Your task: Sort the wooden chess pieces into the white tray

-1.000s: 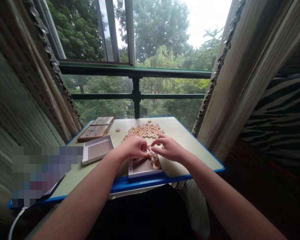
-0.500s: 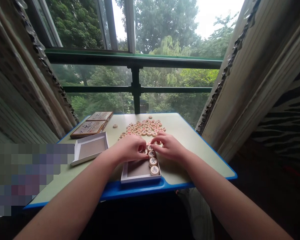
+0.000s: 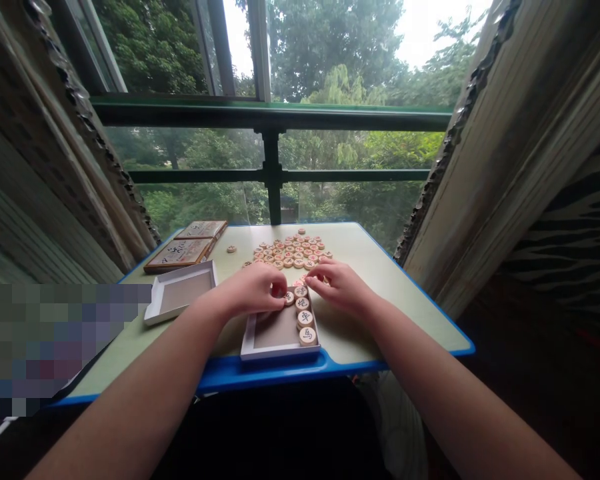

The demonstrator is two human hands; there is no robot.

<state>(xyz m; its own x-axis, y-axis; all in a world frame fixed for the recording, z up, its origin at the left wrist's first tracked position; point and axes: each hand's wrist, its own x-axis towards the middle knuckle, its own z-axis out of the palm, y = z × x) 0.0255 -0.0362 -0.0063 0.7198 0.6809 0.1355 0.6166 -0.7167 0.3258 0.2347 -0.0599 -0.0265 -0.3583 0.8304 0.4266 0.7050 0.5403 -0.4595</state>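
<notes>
A shallow white box (image 3: 273,333) lies near the front edge of a pale table with a blue rim (image 3: 260,377). Round wooden game discs (image 3: 305,320) stand in a row along the box's right side. My left hand (image 3: 253,288) rests curled over the box's far left part, fingertips pinched on a disc (image 3: 289,298). My right hand (image 3: 340,285) is curled at the box's far right corner, fingertips touching a disc (image 3: 301,291). Beyond both hands a loose heap of the same discs (image 3: 290,252) covers the table's middle.
A second white box half (image 3: 180,300) lies to the left. Two brown printed boards (image 3: 183,252) sit at the far left corner, and a single disc (image 3: 231,249) beside them. A window with a green railing (image 3: 273,117) stands behind the table. Curtains hang at both sides.
The view has tilted and shifted slightly. Both hands have stayed at the far end of the box, fingers working on the discs; the row in the box shows more clearly.
</notes>
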